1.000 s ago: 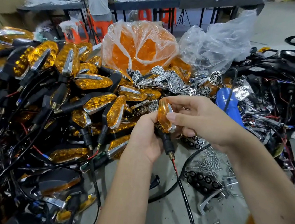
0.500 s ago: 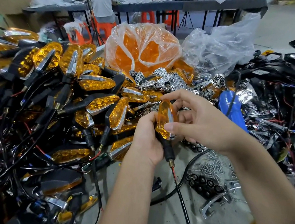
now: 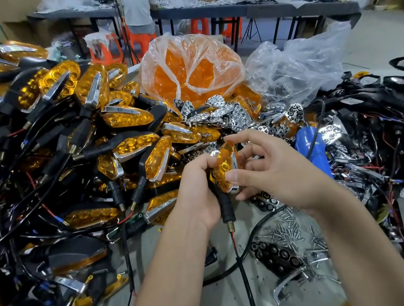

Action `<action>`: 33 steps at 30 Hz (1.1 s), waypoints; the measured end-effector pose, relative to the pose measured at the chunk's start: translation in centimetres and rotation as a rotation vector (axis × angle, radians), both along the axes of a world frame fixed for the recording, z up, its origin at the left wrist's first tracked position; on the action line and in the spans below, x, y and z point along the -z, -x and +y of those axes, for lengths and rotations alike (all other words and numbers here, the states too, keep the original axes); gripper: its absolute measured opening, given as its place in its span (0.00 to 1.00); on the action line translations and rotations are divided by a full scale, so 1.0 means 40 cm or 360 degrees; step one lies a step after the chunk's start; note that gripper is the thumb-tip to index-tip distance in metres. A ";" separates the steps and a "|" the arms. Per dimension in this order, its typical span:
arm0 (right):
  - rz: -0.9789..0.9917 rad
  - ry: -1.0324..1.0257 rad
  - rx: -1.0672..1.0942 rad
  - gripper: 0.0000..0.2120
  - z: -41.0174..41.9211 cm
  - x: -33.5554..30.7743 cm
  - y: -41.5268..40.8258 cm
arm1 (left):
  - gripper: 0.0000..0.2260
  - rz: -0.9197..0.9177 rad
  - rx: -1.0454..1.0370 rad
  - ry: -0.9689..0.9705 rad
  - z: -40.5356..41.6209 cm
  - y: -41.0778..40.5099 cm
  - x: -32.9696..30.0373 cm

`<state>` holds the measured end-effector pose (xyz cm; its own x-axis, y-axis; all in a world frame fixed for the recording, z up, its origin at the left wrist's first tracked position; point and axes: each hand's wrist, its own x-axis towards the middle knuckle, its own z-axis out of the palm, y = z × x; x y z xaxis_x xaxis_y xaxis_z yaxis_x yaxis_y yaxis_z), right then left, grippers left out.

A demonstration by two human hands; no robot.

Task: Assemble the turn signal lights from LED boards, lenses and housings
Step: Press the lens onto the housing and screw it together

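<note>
1. Left hand (image 3: 198,190) is wrapping its grip around the black rubbery stalk of the turn signal light (image 3: 224,171), fingers curled tight, holding it upright above the table (image 3: 234,305) in mid-frame.
2. Right hand (image 3: 276,174) is pinching the amber lens (image 3: 222,165), thumb pressing on the near face, forefinger arching over the pointed top; the other fingers are spreading loosely behind it.
3. The lens is looking glossy and faceted, with a chrome strip running along its right edge; a threaded brass stud and a red and black wire (image 3: 245,271) are trailing down from the stalk.
4. Open room is lying only below and between the forearms, on bare grey table.
5. Just right of that gap, loose screws (image 3: 287,231) are scattering, shiny and small, beside a black honeycomb piece (image 3: 275,258).
6. To the left, a pile of finished lights (image 3: 94,120) is crowding right up to the left wrist, tangled in wires.
7. Behind, chrome reflectors (image 3: 225,112) are heaping under a clear bag of orange lenses (image 3: 193,68).
</note>
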<state>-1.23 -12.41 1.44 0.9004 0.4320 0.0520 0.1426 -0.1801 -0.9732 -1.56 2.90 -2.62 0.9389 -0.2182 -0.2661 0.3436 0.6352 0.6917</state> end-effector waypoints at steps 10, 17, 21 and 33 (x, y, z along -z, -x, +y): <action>-0.0090 0.0001 -0.0071 0.29 0.011 0.002 0.001 | 0.17 0.0028 -0.0007 0.0139 0.006 0.007 -0.002; -0.0150 0.0021 -0.0116 0.30 0.014 0.011 -0.010 | 0.20 0.0001 0.0015 0.0161 0.014 0.007 -0.005; -0.0241 0.0021 -0.0124 0.31 0.011 0.014 -0.005 | 0.23 -0.0045 0.0036 0.0167 0.014 0.009 -0.007; -0.0066 -0.0028 -0.0037 0.27 0.021 0.022 -0.004 | 0.08 0.0048 -0.0022 -0.0071 0.027 0.001 -0.002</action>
<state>-1.06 -11.57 0.54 0.8871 0.4513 0.0971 0.1871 -0.1592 -0.9694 -1.59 3.99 -2.54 0.9331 -0.1928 -0.3036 0.3564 0.6086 0.7089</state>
